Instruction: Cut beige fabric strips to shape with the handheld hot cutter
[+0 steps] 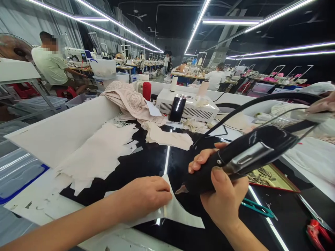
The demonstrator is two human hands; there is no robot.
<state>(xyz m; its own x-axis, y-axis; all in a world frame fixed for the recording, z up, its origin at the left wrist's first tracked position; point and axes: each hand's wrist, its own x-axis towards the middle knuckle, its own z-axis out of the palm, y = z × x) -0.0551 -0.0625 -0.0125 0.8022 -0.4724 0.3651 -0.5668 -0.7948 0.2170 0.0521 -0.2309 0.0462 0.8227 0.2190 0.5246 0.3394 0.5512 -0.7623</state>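
My right hand (225, 195) is wrapped round a black corded handheld power tool (243, 153) with a silver lever along its side. The tool's lower end points down toward the black glossy tabletop, just right of a pale fabric piece (183, 211); its tip is partly hidden. My left hand (146, 195) is closed on that fabric piece, its fingertips curled together at the edge. A curved part of the fabric lies flat to the right of these fingers. More of the cloth shows under my left wrist.
Stacked pale fabric pieces (96, 150) lie left, with another pile (169, 135) ahead. Behind are a white vented box (187, 104), a phone (177, 109) and lace-patterned cloth (128, 97). A teal cutter (258, 207), a tray (272, 177) and red-handled scissors (318, 233) lie right. Another person's hand (323, 104) appears far right.
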